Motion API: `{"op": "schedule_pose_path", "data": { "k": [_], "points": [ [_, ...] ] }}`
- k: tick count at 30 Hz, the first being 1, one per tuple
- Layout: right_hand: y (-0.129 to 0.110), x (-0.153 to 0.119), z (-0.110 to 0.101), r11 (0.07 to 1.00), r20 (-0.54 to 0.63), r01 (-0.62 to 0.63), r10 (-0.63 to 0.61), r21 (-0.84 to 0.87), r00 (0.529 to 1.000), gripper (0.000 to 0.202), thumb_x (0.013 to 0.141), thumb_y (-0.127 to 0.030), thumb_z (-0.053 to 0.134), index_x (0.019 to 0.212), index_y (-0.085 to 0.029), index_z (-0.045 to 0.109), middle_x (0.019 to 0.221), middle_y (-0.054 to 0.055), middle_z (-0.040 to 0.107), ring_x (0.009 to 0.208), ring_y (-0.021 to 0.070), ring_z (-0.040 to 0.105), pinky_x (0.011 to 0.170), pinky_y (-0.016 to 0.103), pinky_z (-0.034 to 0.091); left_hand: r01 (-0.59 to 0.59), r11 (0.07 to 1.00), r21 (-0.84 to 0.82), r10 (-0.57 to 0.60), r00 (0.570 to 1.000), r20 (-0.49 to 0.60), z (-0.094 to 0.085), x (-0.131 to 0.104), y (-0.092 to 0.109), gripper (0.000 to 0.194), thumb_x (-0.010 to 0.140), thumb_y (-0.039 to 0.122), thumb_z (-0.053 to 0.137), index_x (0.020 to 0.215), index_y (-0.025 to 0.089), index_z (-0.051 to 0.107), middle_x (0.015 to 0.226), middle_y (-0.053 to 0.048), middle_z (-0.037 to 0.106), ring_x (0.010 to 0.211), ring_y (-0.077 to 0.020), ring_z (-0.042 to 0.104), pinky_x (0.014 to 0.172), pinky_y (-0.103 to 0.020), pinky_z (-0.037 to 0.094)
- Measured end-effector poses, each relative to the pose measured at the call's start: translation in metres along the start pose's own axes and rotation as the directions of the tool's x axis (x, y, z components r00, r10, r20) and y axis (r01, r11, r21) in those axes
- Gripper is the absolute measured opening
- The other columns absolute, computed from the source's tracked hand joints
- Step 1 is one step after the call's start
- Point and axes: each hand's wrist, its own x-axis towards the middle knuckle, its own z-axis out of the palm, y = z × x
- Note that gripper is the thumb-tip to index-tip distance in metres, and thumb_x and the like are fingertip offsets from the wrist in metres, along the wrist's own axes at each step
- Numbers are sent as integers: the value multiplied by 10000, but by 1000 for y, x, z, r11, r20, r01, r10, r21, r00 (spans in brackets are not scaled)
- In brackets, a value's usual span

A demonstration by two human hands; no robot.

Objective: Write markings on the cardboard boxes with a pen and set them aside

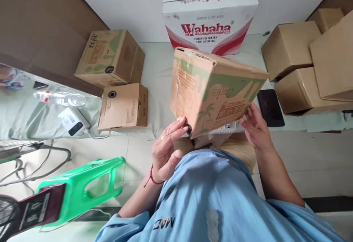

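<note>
A long table [157,69] is being covered by a pale green cloth. At its right end, plain brown boxes [292,47] are being kept in a pile. At the back, a white Wahaha carton [206,25] is being partly hidden by a printed coconut carton [220,95], which is being held tilted at the table's near edge, before the person's blue shirt [209,187]; whether it is being borne by the table cannot be told. Its lower right edge is being pinched between thumb and fingers by the right hand [257,130]. Its lower left corner is being touched by the fingers of the left hand [165,153], the thumb being spread away. Near the right hand, a dark tablet [270,107] is being left flat.
</note>
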Motion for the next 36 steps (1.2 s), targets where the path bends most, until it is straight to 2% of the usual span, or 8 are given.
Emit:
{"op": "schedule_pose_path", "data": {
  "k": [5, 8, 14, 18, 23, 27, 31, 36],
  "points": [
    [-4, -2, 7, 998, -1, 55, -55, -24, 998, 762, 961, -510, 851, 1657, -412, 557, 1763, 49, 543, 1671, 320, 469, 1330, 571, 489, 45, 979, -198, -77, 985, -154, 5, 1, -9, 454, 1015, 565, 716, 1383, 319, 815, 1508, -116, 757, 1501, -347, 645, 1209, -508, 549],
    [-9, -4, 16, 999, 54, 53, -53, 8, 997, 665, 1000, -483, 816, 1622, -412, 593, 1702, 47, 608, 1634, 309, 517, 1310, 563, 520, 149, 936, -318, -244, 927, -285, -5, 3, -21, 505, 987, 647, 730, 1389, 345, 769, 1441, -97, 768, 1424, -299, 670, 1049, -400, 592],
    [-18, -4, 36, 998, 208, 59, -58, 3, 976, 650, 1037, -481, 776, 1648, -379, 576, 1772, 53, 524, 1689, 312, 448, 1406, 566, 403, 333, 838, -432, -489, 810, -324, -24, 3, -50, 521, 976, 743, 673, 1276, 333, 788, 1408, -95, 742, 1250, -248, 674, 863, -322, 543],
    [-29, 2, 40, 989, 177, 104, -85, -101, 981, 696, 1042, -529, 751, 1685, -368, 539, 1760, 63, 533, 1668, 327, 475, 1429, 569, 363, 317, 839, -443, -499, 772, -394, -28, 7, -49, 688, 952, 867, 579, 1265, 297, 803, 1221, -87, 817, 1071, -234, 722, 934, -356, 547],
    [-45, 15, 36, 968, 126, 167, -145, -187, 981, 757, 1027, -584, 743, 1714, -364, 511, 1749, 66, 532, 1645, 351, 495, 1414, 560, 388, 284, 868, -407, -445, 809, -384, -34, 22, -36, 797, 953, 924, 508, 1300, 273, 811, 1111, -88, 840, 1082, -256, 755, 1068, -400, 559],
    [-45, 19, 34, 969, 123, 170, -149, -181, 981, 755, 1020, -606, 754, 1698, -360, 530, 1733, 74, 548, 1629, 335, 512, 1377, 539, 449, 238, 887, -397, -401, 824, -400, -35, 27, -40, 708, 974, 862, 573, 1294, 277, 811, 1154, -90, 837, 1120, -243, 756, 1045, -374, 569],
    [-37, 14, 37, 991, 89, 73, -63, -114, 994, 611, 1046, -617, 728, 1582, -332, 657, 1602, 87, 690, 1500, 318, 645, 1293, 531, 536, 343, 824, -452, -523, 768, -369, -25, 21, -62, 634, 941, 812, 671, 1275, 292, 813, 1381, -95, 802, 1241, -239, 746, 942, -329, 583],
    [-34, 20, 46, 983, -13, -19, 17, -183, 1000, 566, 1015, -727, 704, 1363, -290, 801, 1270, 81, 829, 1299, 315, 741, 1146, 475, 606, 453, 759, -468, -618, 729, -295, -7, 15, -77, 658, 892, 858, 701, 1137, 264, 844, 1356, -105, 826, 1424, -299, 688, 1192, -404, 529]
  ]
}}
